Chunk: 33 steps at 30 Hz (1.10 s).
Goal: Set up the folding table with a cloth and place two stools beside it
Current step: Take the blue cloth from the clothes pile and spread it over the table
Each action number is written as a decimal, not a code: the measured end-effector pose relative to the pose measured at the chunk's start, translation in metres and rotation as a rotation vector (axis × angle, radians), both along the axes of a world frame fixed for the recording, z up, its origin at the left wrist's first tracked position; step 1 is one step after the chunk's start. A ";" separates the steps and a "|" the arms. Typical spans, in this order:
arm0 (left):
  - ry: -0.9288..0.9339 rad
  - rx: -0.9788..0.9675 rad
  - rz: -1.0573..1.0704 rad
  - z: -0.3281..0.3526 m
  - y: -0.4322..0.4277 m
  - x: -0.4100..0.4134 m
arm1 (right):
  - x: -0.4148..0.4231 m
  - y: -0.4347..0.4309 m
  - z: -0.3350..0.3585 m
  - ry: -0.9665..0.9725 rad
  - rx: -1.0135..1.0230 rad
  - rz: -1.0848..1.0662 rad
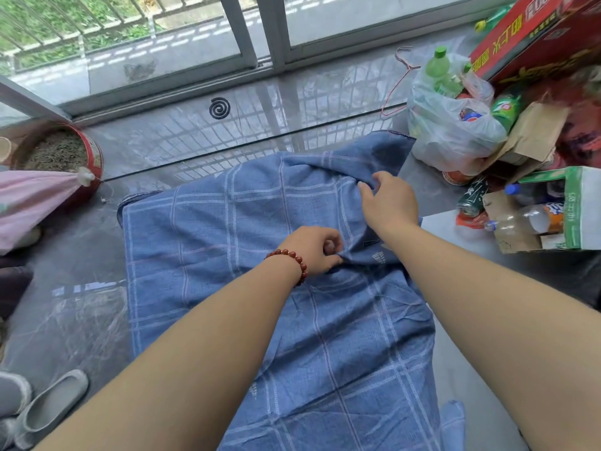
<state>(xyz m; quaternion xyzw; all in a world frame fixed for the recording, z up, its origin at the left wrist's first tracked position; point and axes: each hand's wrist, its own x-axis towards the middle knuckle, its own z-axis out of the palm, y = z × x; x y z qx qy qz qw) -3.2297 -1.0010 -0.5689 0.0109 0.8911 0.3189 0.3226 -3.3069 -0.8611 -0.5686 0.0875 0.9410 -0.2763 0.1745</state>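
Note:
A blue checked cloth [208, 242] lies spread over the folding table, which is hidden under it. The cloth's far right part is bunched and wrinkled. My left hand [313, 252], with a red bead bracelet on the wrist, pinches a fold of the cloth near the middle. Farther right, my right hand [388, 200] grips another fold of the bunched cloth. No stool is in view.
A red tin tub [94, 157] stands at the far left beside pink fabric [29, 203]. A plastic bag of bottles [452, 125], red cartons [527, 37] and a green box [575, 206] crowd the right. Grey slippers [48, 408] lie at bottom left; a mosquito coil [219, 107] sits by the glass door.

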 end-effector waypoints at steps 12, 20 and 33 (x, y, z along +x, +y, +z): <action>0.054 0.059 0.074 -0.004 -0.005 -0.001 | -0.035 -0.019 -0.008 0.101 0.069 -0.274; 0.068 0.032 0.058 0.001 -0.001 -0.006 | -0.037 -0.019 -0.008 0.009 -0.101 0.024; 0.179 -0.253 0.083 -0.009 0.002 0.009 | 0.018 -0.024 -0.023 0.067 0.154 0.513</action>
